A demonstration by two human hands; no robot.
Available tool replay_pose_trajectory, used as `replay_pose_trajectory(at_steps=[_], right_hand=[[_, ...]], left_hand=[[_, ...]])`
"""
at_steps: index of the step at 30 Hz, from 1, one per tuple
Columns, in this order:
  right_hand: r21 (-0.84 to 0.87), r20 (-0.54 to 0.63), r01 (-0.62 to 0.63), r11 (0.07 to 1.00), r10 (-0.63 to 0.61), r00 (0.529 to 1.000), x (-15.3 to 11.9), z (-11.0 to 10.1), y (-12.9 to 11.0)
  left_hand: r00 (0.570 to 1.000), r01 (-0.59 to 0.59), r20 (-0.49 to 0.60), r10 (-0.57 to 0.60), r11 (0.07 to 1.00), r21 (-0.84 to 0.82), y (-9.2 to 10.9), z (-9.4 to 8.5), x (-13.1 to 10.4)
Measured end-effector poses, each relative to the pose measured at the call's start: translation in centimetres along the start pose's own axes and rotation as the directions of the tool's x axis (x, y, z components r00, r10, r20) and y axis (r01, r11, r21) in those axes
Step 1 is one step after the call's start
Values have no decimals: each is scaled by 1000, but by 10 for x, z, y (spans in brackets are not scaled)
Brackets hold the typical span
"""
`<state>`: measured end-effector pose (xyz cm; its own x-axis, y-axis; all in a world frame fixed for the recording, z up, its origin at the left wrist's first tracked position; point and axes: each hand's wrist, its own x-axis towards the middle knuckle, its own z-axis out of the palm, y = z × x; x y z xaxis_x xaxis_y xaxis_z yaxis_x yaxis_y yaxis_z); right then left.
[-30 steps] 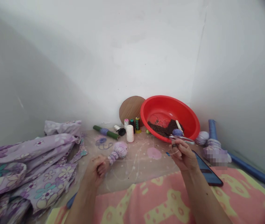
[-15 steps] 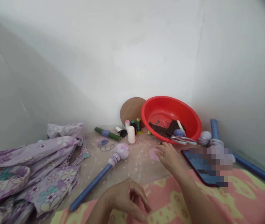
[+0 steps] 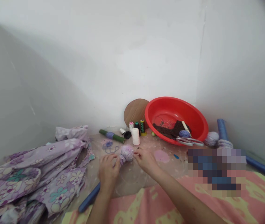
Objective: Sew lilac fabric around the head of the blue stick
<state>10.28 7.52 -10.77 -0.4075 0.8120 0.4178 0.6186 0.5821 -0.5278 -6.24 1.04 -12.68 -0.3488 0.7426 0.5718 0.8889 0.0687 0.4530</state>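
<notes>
Blue ball-headed stick, its shaft partly covered by the left hand; to the right of the right hand, a pixelated patch masks what lies there. The stick's lilac ball sits between the two hands. Left hand: half curled at the ball's neck, grip uncertain. Right hand: fingertips drawn together, apparently at the ball's side; whether they pinch anything cannot be told.

Two hands, a left and a right, three blue rods and four upright spools show. There is one red basin, one cardboard disc, one green stick and one pair of scissors.
</notes>
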Motion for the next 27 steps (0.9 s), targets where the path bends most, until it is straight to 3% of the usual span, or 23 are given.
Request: replay_pose_trajectory(at_steps=[3, 7, 10, 16, 27], right_hand=[[-103, 53, -13, 995, 19, 998, 12, 11, -9], [-252, 96, -56, 966, 82, 992, 26, 19, -14], [-281, 106, -56, 958, 88, 990, 33, 22, -15], [-311, 128, -71, 948, 116, 985, 31, 18, -14], [-225, 166, -211, 951, 250, 954, -12, -17, 7]], left_hand=[[991, 37, 120, -58, 984, 173, -2, 1, 0], [917, 184, 288, -274, 935, 305, -1, 4, -2], [891, 165, 357, -280, 933, 320, 1, 4, -2], [884, 149, 376, -278, 930, 336, 6, 1, -3], [911, 158, 333, -243, 952, 261, 18, 6, -7]])
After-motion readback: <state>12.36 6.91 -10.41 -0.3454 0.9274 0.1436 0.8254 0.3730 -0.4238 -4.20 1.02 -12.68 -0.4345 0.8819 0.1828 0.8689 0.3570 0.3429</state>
